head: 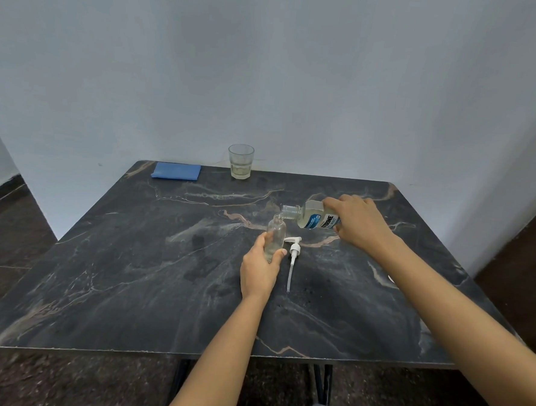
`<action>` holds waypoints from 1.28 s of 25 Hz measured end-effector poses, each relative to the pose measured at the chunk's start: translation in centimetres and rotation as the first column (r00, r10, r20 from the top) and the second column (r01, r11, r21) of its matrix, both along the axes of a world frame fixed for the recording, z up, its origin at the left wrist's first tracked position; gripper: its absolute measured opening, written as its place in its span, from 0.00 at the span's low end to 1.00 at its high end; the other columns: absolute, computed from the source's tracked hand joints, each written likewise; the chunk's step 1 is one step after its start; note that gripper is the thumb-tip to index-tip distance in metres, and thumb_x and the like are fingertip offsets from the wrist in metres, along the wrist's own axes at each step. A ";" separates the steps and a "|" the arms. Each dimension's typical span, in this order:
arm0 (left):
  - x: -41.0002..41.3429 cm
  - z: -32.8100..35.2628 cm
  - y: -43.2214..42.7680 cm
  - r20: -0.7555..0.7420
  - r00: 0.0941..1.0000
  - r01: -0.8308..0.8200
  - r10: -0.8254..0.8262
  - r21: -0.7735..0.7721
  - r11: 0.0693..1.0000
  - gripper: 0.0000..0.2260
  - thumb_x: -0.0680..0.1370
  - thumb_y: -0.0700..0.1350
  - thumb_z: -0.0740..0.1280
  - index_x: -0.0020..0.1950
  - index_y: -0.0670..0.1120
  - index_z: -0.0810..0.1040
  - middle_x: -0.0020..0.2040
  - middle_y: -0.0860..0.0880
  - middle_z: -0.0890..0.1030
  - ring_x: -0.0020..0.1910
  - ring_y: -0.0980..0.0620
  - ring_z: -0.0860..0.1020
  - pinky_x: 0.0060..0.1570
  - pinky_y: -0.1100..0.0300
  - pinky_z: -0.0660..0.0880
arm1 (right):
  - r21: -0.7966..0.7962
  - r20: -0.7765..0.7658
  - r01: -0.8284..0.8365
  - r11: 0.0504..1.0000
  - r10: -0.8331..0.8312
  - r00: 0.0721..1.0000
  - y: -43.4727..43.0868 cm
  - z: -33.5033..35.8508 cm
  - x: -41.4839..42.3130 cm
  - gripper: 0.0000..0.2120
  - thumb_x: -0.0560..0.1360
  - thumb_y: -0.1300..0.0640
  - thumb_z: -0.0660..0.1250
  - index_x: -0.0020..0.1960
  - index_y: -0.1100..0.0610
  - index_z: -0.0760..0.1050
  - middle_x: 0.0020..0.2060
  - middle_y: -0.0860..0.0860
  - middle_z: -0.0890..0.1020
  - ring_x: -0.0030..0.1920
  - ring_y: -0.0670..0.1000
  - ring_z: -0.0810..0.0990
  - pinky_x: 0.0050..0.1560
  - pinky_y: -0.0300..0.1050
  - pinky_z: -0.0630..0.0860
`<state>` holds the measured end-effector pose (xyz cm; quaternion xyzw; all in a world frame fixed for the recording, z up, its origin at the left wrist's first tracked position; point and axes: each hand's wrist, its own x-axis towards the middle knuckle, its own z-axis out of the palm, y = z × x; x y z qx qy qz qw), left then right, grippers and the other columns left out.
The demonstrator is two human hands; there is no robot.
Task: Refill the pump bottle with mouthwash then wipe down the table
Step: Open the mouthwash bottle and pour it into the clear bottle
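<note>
A small clear pump bottle (pixel 276 233) stands upright on the dark marble table (pixel 131 257), its neck uncapped. My left hand (pixel 261 270) grips its lower half. My right hand (pixel 361 224) holds a mouthwash bottle (pixel 313 218) with a blue label, tipped on its side with its open mouth right above the small bottle's neck. A little pale liquid sits in the small bottle's bottom. The white pump head (pixel 293 257) with its long tube lies on the table just right of my left hand.
A folded blue cloth (pixel 176 171) lies at the table's far left edge. A clear glass (pixel 240 161) with a little pale liquid stands at the far edge by the wall. Walls close in behind and to the right.
</note>
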<state>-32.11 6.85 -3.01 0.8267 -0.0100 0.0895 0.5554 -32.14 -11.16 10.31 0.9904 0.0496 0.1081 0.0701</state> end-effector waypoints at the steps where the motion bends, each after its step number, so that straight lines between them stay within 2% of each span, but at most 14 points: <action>1: 0.0 0.0 0.0 -0.001 1.000 0.000 0.000 0.002 1.000 0.22 0.76 0.49 0.70 0.69 0.55 0.70 0.63 0.55 0.78 0.61 0.53 0.76 0.62 0.52 0.74 | 0.000 -0.001 0.000 1.000 0.000 1.000 0.0 0.0 0.0 0.25 0.75 0.59 0.66 0.69 0.47 0.65 0.57 0.54 0.78 0.59 0.56 0.75 0.61 0.54 0.69; 16: 0.2 -0.2 0.0 -0.009 1.000 0.000 0.000 0.014 1.000 0.22 0.76 0.50 0.69 0.69 0.54 0.70 0.63 0.55 0.78 0.61 0.53 0.77 0.62 0.51 0.74 | -0.030 0.004 -0.012 0.999 0.012 1.000 0.2 0.5 -0.1 0.23 0.75 0.59 0.65 0.68 0.48 0.66 0.57 0.54 0.77 0.58 0.56 0.74 0.59 0.52 0.68; 19: 0.2 -0.2 -0.1 -0.016 1.000 -0.007 0.008 0.018 1.000 0.21 0.75 0.51 0.70 0.68 0.54 0.71 0.60 0.54 0.80 0.59 0.52 0.78 0.60 0.51 0.75 | -0.033 0.008 -0.012 0.999 0.012 1.000 0.2 0.6 -0.1 0.23 0.75 0.60 0.65 0.68 0.48 0.67 0.57 0.54 0.77 0.58 0.56 0.74 0.60 0.53 0.68; 24: 0.0 -0.1 0.0 -0.007 1.000 -0.005 0.005 0.004 1.000 0.21 0.76 0.50 0.70 0.68 0.55 0.71 0.58 0.54 0.81 0.56 0.53 0.78 0.58 0.55 0.75 | -0.044 0.005 -0.006 0.999 0.007 1.000 0.4 0.7 -0.1 0.23 0.75 0.60 0.66 0.69 0.48 0.66 0.57 0.54 0.78 0.59 0.55 0.75 0.60 0.53 0.68; 32: -0.1 0.2 0.0 -0.012 1.000 -0.007 0.007 0.004 1.000 0.21 0.76 0.50 0.69 0.68 0.55 0.71 0.58 0.53 0.81 0.55 0.53 0.78 0.56 0.57 0.74 | -0.046 -0.003 0.004 0.999 -0.004 1.000 0.4 0.7 0.0 0.24 0.75 0.59 0.66 0.68 0.48 0.66 0.57 0.54 0.78 0.59 0.56 0.74 0.61 0.53 0.68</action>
